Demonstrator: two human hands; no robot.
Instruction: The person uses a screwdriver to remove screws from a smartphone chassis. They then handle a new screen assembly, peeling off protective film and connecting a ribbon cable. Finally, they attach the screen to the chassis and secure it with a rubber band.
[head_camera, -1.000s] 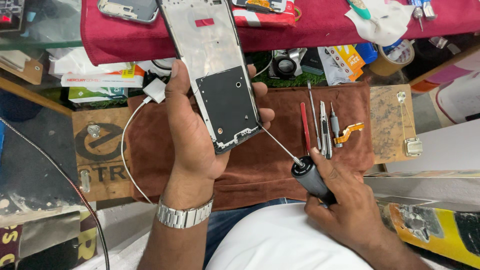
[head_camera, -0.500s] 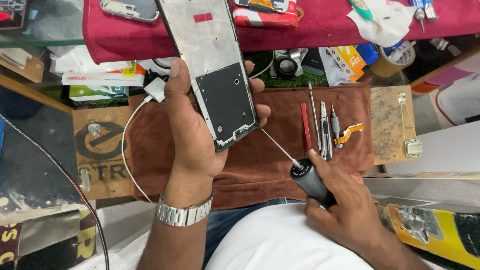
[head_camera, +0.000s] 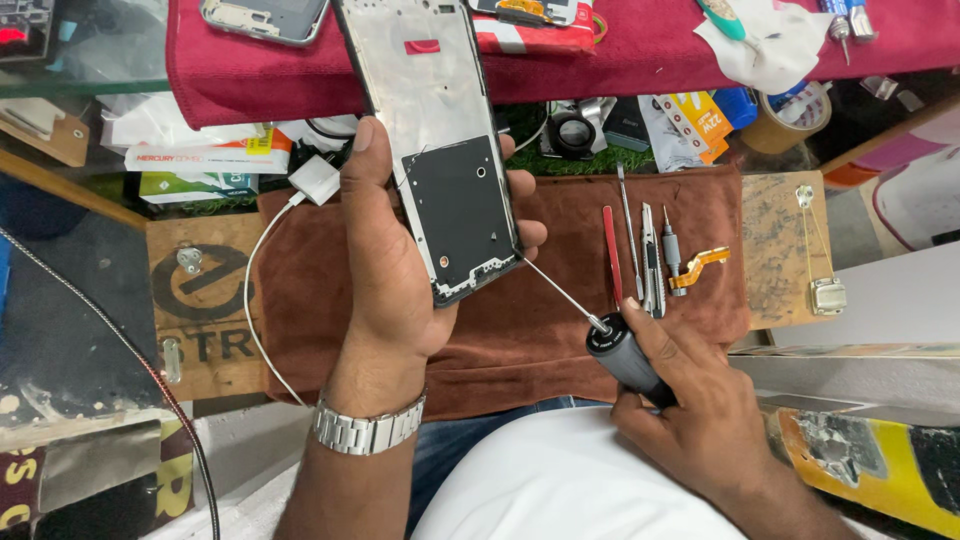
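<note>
Left hand (head_camera: 395, 260) gripping phone frame (head_camera: 440, 150), right hand (head_camera: 690, 420) clasping screwdriver (head_camera: 610, 335), yellow packet (head_camera: 700, 120) behind.

brown cloth (head_camera: 520, 340) covers the bench, with a red spudger (head_camera: 612, 255), metal tools (head_camera: 648, 260) and orange flex cable (head_camera: 698, 268) at 3 o'clock.

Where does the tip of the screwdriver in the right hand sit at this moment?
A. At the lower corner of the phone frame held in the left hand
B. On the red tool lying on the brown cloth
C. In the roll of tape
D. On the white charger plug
A: the screwdriver in the right hand reaches with its thin shaft to the lower corner of the phone frame, which the left hand holds up.
</note>
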